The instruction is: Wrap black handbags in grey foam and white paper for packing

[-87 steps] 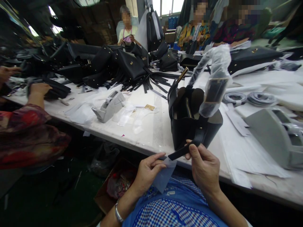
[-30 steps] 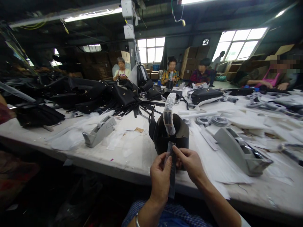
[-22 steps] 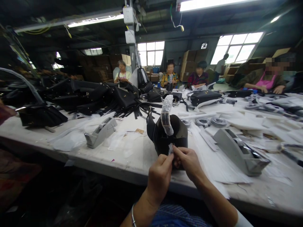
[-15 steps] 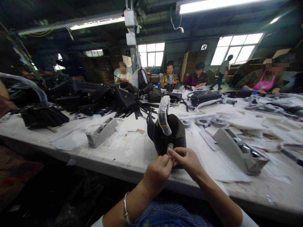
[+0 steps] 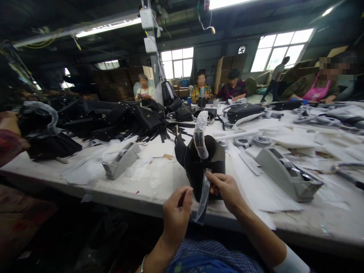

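Left hand [image 5: 176, 212] has come away from the right hand [image 5: 224, 187] since the earlier frame, and the strip [image 5: 202, 203] between them now hangs free. Head view: an open-topped black bag [image 5: 192, 172] stands by the near edge of the worktop [image 5: 162, 193], right of its middle, between two grey tape dispensers [image 5: 121, 160]. The bag's raised handle [image 5: 200, 140] is already covered in clear plastic. Clear film covers the strip too, which drops from the bag's front past the near edge; whether the film is fastened at the top, or still loose, cannot be told. The right hand reaches in from the right, palm inward, thumb and fingers pinching the strip's upper end against the bag. The left hand is raised before the near edge, wrist bent up, fingers curled narrow; whether they grip anything small cannot be told.
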A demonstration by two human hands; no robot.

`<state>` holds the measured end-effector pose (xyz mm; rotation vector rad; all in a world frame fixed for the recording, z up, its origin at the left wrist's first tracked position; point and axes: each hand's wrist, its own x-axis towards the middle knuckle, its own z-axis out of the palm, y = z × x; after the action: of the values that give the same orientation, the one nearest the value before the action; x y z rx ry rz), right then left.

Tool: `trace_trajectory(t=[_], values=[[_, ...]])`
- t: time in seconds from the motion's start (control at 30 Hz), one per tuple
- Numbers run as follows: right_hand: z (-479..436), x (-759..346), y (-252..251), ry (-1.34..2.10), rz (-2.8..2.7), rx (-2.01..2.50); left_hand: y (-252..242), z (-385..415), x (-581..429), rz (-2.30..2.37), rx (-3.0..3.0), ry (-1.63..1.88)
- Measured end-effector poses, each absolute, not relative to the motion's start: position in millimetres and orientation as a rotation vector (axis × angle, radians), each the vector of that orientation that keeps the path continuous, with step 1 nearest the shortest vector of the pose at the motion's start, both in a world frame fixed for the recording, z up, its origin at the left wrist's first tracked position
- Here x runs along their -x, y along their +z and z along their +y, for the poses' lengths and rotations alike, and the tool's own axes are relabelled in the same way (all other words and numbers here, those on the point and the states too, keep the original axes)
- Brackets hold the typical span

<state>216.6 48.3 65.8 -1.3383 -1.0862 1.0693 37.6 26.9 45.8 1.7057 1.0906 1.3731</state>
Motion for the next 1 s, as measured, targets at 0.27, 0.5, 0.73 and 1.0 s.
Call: trace_trajectory(t=[0.27,0.5,0.73,1.0], values=[[44,-210,61,0.804,-1.261,1.343,59,44,-77,0.86,-1.004,0.941],[42,-205,65,0.724,-1.233,1.323,54,37,-79,0.92,-0.928,0.996],[47,-205,69,1.119,-0.954,1.155,61,48,-65,1.224,-1.465,1.161],[23,-299,80,0.591,-1.176,1.42,64,67,-39,1.327,-1.581,1.055]])
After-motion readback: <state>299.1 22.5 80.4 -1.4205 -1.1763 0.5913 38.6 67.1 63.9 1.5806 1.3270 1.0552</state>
